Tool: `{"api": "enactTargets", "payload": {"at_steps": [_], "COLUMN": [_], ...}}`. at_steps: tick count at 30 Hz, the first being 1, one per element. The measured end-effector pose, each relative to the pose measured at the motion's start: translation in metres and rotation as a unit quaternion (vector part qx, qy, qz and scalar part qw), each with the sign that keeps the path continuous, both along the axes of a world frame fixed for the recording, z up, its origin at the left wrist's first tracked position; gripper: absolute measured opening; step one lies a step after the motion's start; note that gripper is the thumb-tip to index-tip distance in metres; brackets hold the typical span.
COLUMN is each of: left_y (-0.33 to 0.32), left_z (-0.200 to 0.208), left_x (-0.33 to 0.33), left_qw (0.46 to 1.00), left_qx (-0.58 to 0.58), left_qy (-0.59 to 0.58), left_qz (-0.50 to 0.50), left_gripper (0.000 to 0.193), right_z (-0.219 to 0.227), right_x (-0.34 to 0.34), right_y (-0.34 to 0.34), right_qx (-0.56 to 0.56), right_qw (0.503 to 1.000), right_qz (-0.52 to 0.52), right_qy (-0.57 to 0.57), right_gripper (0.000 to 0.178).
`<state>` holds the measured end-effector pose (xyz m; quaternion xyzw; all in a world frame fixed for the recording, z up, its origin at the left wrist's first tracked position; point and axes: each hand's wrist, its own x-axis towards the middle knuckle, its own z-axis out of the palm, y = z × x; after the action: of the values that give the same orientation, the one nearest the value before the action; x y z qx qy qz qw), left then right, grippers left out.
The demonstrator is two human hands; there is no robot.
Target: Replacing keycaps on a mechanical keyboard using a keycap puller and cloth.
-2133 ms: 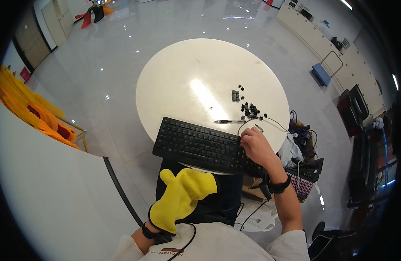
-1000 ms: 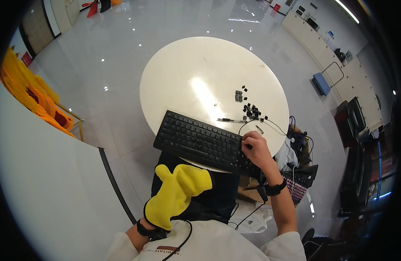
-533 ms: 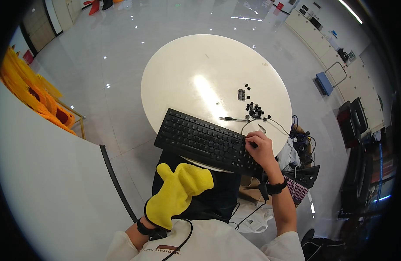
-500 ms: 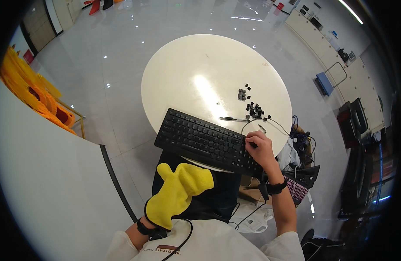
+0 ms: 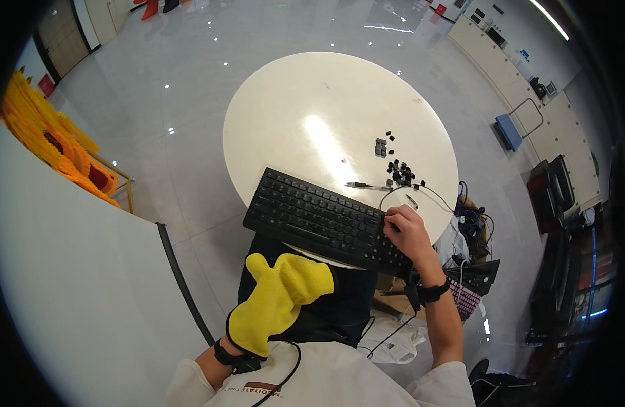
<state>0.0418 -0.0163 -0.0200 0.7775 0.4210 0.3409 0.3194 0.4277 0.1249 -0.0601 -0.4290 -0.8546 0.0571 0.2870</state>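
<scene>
A black keyboard [image 5: 312,214] lies slantwise across the near edge of the white round table. Over its right-hand end my right hand [image 5: 405,229] is closed, thumb and fingertips pinched together at the number keys. Whatever sits between the fingertips is hidden. Several bare key positions show beside and below that hand. My left hand is wrapped in a yellow fleecy cloth [image 5: 278,298] with dark edging and rests over my lap, so its fingers cannot be seen. Loose black keycaps [image 5: 402,172] lie in a heap beyond the keyboard, with a small grey-black group [image 5: 380,147] farther back.
A black pen [image 5: 367,186] lies on the round table [image 5: 285,102] behind the keyboard, near a thin cable [image 5: 434,195]. A pink-keyed keyboard [image 5: 464,298] and tangled cables [image 5: 470,220] are at the right, below the tabletop. A white surface [image 5: 75,271] curves along my left.
The view has shifted slightly, so the table and keyboard appear a little farther right. My right hand stays pinched over the keyboard's right end; the cloth-covered left hand keeps its place.
</scene>
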Motion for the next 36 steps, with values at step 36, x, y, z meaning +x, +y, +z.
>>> {"api": "enactTargets", "payload": {"at_steps": [36], "left_y": [-0.003], "left_z": [-0.004], "left_x": [-0.004], "left_qw": [1.000], "left_qx": [-0.007], "left_qy": [-0.016], "left_qz": [0.005], "left_gripper": [0.048], "right_z": [-0.004], "right_x": [-0.001], "right_y": [0.001], "right_qx": [-0.048], "right_qw": [0.996], "right_qz": [-0.046], "right_qy": [0.053], "right_gripper": [0.020]}}
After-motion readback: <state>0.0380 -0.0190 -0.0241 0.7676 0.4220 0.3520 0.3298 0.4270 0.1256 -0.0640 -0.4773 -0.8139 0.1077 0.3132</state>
